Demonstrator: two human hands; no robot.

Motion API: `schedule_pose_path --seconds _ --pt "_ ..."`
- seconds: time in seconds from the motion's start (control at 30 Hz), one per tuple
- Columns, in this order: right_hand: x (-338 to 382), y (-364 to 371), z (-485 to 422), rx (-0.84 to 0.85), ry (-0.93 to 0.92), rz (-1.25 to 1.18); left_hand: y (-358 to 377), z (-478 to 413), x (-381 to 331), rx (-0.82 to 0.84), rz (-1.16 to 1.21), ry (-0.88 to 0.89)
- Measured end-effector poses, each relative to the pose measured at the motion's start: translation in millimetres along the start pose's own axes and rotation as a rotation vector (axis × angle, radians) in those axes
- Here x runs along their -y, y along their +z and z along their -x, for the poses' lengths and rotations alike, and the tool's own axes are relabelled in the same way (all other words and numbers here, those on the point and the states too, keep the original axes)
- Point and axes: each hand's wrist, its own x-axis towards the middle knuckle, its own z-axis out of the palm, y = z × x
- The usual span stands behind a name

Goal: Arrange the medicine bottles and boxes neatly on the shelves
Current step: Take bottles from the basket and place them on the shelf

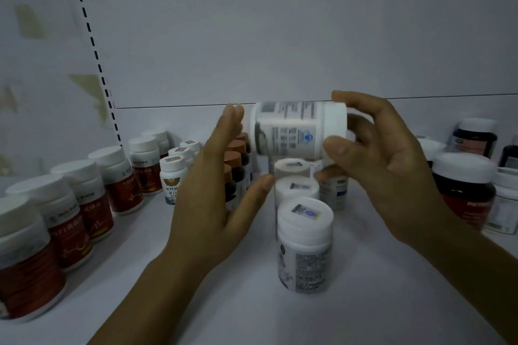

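While you worked: mid-placement.
Right hand point(375, 154): fingers clamped a sideways white bottle point(294, 129) by its cap, frame centre.
Left hand point(221, 176): fingers apart, empty.
Next: likely upright it behind the white row point(304, 235).

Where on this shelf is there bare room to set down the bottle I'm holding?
Bare shelf lies between the red-label bottles and the white bottle row, under the left hand. More lies right of that row, below the right hand holding the sideways bottle. Crowded: behind the left hand, and the dark jars at right.
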Motion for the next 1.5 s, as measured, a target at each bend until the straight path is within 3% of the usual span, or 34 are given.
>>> schedule_pose_path --seconds 0.1,0.2,0.3,0.43,0.57,0.7,0.97,1.13,1.3,1.4,1.5 --pt "0.2 -2.3 -16.9 -0.156 -0.045 0.29 0.1 1.1 7.9 0.062 -0.213 -0.034" --pt "0.5 -6.5 -48.9 -0.159 0.011 0.572 2.5 1.3 15.1 0.163 -0.324 -0.081" --pt "-4.2 -3.6 -80.7 -0.065 0.099 0.855 3.7 3.3 19.0 0.255 -0.408 -0.124" --pt "-19.5 9.3 -106.7 0.143 0.283 1.203 3.9 5.8 16.8 0.225 -0.463 -0.118" --pt "-36.1 16.2 -118.5 0.357 0.463 1.4 3.2 5.1 16.5 0.205 -0.444 -0.123" --pt "-60.8 19.6 -122.4 0.49 0.606 1.387 0.5 3.6 16.4 0.181 -0.425 -0.114" --pt "-66.2 20.1 -134.3 0.549 0.618 1.397 -3.1 1.6 14.5 0.138 -0.453 -0.099" --pt "-71.7 26.7 -161.2 0.436 0.483 1.391 -5.9 0.1 17.9 0.124 -0.503 -0.019" --pt "-104.7 40.1 -162.6 0.473 0.515 1.507 -7.5 -0.5 25.5 0.099 -0.532 0.045" --pt "-107.5 40.8 -162.8 0.407 0.488 1.473 -7.2 -2.1 26.3 0.081 -0.516 0.079" --pt "-78.2 35.2 -164.5 0.246 0.323 1.341 -8.0 -3.2 23.4 0.046 -0.489 0.1"
